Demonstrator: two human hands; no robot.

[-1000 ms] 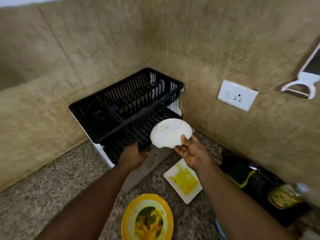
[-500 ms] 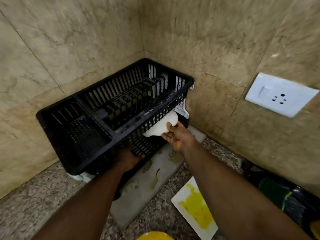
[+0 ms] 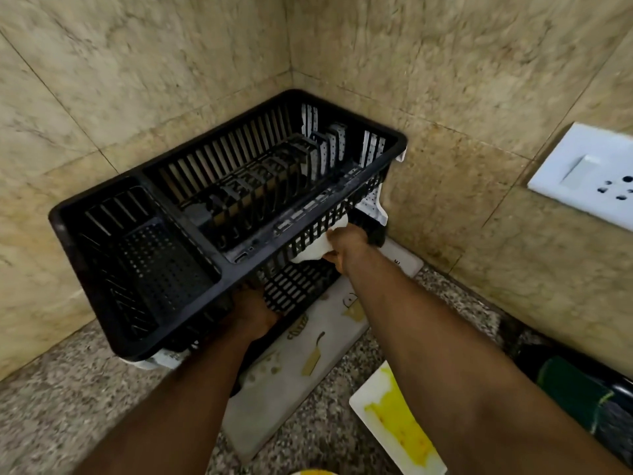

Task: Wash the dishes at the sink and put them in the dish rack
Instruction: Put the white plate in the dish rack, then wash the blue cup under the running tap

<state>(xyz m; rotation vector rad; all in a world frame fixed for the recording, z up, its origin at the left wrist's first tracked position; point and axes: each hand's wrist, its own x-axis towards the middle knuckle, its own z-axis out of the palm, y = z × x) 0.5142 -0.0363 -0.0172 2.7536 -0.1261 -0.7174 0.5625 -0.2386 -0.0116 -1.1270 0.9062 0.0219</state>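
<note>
fingers of right hand (image 3: 347, 248) pinch smooth white bowl (image 3: 313, 250) under slatted black rack (image 3: 219, 214).

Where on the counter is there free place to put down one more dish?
Free: the bare counter at lower left, between the left wall and the rack. Also the strip of mat between the two arms. Crowded: the right side, with the stained white plate and dark things by the wall. The right hand holds a white dish under the rack's upper tier.

Two bare forearms — no sleeves, watch or rings visible.
</note>
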